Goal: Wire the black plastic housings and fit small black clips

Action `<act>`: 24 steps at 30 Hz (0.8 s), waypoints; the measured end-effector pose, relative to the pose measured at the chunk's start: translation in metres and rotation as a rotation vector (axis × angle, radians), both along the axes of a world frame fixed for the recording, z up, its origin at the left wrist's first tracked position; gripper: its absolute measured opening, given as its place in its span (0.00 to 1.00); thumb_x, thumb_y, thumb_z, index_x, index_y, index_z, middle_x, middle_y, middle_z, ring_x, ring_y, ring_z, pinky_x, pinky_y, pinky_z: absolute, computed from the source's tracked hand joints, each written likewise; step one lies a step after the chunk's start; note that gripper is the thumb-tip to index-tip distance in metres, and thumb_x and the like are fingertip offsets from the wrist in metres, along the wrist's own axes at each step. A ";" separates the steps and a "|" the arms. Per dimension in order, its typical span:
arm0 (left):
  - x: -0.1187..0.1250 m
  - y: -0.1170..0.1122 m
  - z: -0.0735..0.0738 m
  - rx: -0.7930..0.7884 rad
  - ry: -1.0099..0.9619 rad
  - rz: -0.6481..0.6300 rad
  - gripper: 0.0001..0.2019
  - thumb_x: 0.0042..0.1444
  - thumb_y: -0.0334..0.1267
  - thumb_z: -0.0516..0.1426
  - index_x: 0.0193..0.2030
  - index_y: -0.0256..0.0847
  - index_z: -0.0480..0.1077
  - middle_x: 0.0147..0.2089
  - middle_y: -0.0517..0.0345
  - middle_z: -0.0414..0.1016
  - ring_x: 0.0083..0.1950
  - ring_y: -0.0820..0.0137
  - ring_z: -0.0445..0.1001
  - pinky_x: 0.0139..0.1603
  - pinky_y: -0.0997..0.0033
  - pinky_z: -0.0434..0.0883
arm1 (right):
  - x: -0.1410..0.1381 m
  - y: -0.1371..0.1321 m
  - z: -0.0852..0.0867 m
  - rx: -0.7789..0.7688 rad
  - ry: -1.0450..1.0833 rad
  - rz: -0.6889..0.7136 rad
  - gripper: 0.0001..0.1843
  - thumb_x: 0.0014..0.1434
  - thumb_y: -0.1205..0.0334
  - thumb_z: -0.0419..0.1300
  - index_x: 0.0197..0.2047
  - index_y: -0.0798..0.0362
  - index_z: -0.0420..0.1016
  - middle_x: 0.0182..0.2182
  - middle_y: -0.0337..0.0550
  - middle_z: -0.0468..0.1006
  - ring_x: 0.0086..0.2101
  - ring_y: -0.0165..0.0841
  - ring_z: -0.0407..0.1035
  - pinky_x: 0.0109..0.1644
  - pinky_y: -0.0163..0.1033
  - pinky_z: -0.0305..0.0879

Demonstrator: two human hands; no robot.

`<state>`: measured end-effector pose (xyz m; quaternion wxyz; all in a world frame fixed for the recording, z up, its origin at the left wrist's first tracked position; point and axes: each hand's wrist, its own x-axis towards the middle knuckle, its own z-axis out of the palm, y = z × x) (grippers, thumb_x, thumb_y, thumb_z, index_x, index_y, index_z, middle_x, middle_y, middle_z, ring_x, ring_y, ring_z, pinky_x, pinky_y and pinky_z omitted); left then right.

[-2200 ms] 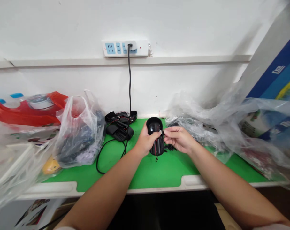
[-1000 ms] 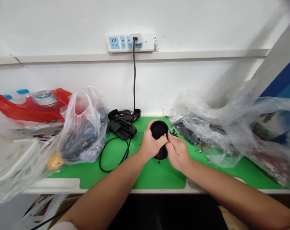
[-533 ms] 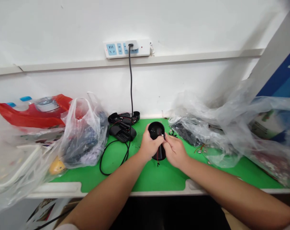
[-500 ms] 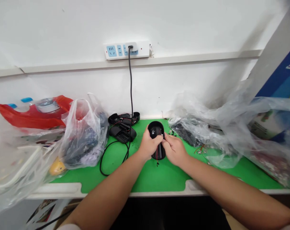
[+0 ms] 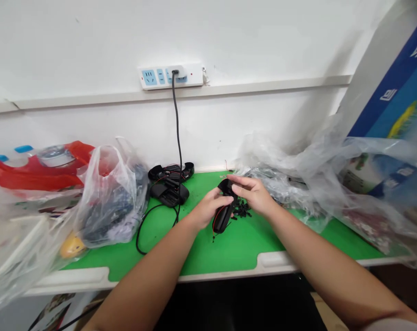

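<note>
At frame centre my left hand (image 5: 208,209) clamps the black shell (image 5: 222,217) on edge, steadying it; my right hand (image 5: 253,193) pinches its top.

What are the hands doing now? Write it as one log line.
left hand: grips black shell | right hand: pinches shell's top end | shell: tilted over green mat | small black parts: beside it on mat

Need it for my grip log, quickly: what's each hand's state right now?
Left hand: closed on the black shell.
Right hand: fingers closed on the shell's top end.
</note>
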<state>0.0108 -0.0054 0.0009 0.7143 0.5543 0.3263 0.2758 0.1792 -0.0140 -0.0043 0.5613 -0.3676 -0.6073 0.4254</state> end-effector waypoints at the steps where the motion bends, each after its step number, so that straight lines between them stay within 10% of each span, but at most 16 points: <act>1: 0.000 0.001 0.000 0.077 0.018 0.006 0.28 0.46 0.46 0.61 0.53 0.43 0.60 0.40 0.57 0.71 0.32 0.71 0.74 0.31 0.73 0.72 | -0.001 0.000 -0.001 0.033 -0.019 -0.036 0.23 0.49 0.51 0.64 0.49 0.49 0.75 0.45 0.44 0.77 0.44 0.39 0.72 0.53 0.50 0.65; 7: 0.006 0.009 -0.012 0.376 0.025 0.003 0.34 0.43 0.40 0.64 0.58 0.40 0.60 0.56 0.52 0.68 0.58 0.63 0.66 0.62 0.61 0.63 | -0.008 0.001 -0.010 0.181 -0.117 -0.210 0.21 0.53 0.53 0.62 0.49 0.51 0.75 0.48 0.48 0.75 0.48 0.40 0.69 0.56 0.49 0.63; 16: 0.012 0.000 -0.011 0.466 -0.001 0.098 0.26 0.50 0.46 0.58 0.54 0.38 0.63 0.56 0.50 0.68 0.57 0.65 0.67 0.62 0.61 0.63 | -0.008 -0.004 -0.004 0.245 -0.123 -0.185 0.17 0.54 0.53 0.61 0.47 0.49 0.76 0.47 0.46 0.75 0.49 0.39 0.68 0.58 0.51 0.60; 24: 0.005 -0.015 -0.004 0.816 0.398 0.195 0.30 0.46 0.55 0.58 0.54 0.42 0.62 0.49 0.49 0.70 0.47 0.62 0.70 0.51 0.59 0.69 | 0.005 0.014 -0.021 -0.014 0.072 -0.175 0.23 0.58 0.44 0.54 0.42 0.53 0.77 0.43 0.49 0.77 0.43 0.40 0.71 0.48 0.48 0.67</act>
